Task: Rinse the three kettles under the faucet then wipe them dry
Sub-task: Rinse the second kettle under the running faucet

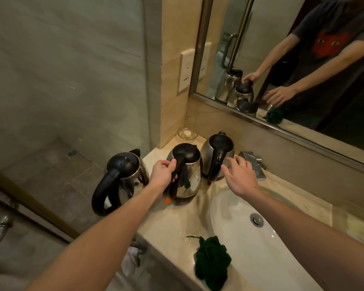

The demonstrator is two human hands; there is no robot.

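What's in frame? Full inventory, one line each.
left kettle: 1, steel with black lid and handle, counter's left end
middle kettle: 1, steel and black, between the other two
right kettle: 1, steel and black, beside the faucet
faucet: 1, chrome, behind the sink
sink: 1, white, set in the counter
counter: 1, beige stone, below the mirror
cloth: 1, dark green, on the sink's near rim
glass dish: 1, clear, counter's back corner
mirror: 1, metal-framed, wall above the counter
wall socket: 1, white, left of the mirror
left hand: 1, grips the middle kettle's handle
right hand: 1, fingers spread, by the right kettle
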